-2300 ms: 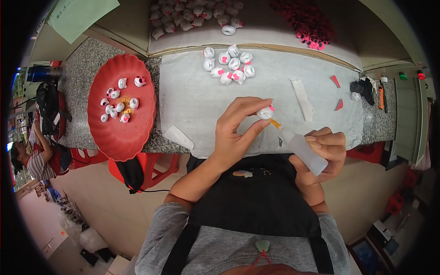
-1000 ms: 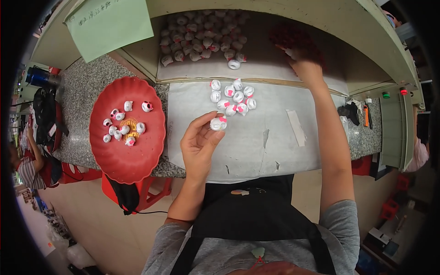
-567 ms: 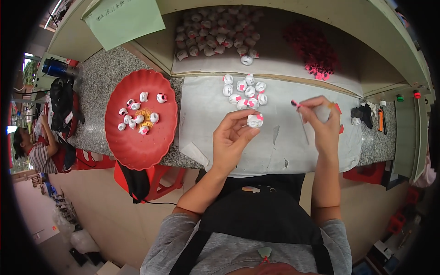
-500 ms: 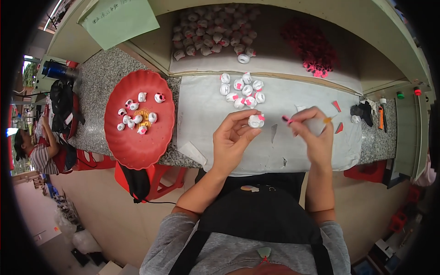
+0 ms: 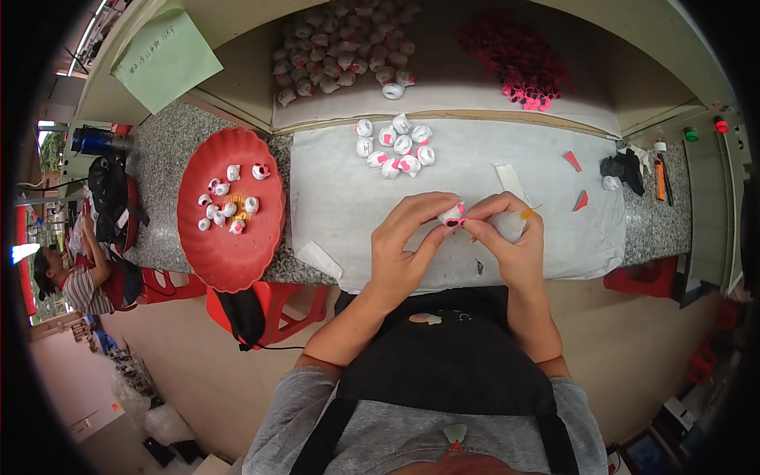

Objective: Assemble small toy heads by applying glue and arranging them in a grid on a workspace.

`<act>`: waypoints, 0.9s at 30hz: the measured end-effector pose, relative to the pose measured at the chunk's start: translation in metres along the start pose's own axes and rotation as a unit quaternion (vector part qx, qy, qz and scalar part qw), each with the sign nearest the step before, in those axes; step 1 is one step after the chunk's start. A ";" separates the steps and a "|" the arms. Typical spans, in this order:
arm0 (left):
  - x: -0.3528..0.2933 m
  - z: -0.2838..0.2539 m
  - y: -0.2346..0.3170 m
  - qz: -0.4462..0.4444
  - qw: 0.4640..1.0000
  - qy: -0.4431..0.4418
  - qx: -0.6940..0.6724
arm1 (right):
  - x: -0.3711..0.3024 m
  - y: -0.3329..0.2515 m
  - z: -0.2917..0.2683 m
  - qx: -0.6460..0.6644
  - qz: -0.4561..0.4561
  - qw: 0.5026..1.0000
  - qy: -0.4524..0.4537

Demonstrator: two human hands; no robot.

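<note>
Between the thumb and fingers of my left hand is a small white figurine head with pink on it. My right hand pinches a small pink-and-black piece against that head; fingertips partly cover where they meet. Tucked in the same right hand is a translucent glue-type bottle with an orange tip. Beyond the hands, a group of similar white heads lies on the pale sheet covering the table. More heads with pink or dark parts sit in the red scalloped tray at the left.
On the shelf behind are a heap of white heads and a pile of pink-and-black pieces. Red scraps, a white strip, a black cloth and an orange cutter lie rightward. Another person sits far left.
My right hand has moved left and brought the pink-and-black piece against the figurine head. My left hand has tilted the head. The whole view has shifted slightly.
</note>
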State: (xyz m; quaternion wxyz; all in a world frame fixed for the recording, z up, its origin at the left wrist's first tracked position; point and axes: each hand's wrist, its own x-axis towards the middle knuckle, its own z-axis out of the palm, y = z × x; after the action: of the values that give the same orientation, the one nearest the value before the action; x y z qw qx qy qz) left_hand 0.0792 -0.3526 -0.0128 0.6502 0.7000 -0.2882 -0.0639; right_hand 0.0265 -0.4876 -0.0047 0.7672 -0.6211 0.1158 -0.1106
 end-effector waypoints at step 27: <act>-0.012 -0.006 -0.012 -0.082 0.942 -0.016 -0.325 | -0.006 0.008 0.015 0.081 0.020 0.996 -0.043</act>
State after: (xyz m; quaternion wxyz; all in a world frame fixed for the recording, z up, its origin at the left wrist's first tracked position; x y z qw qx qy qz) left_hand 0.0764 -0.3417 -0.0265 0.8299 0.4710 -0.2038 -0.2186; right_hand 0.0256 -0.4697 -0.0096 0.8212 -0.5589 0.0857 -0.0770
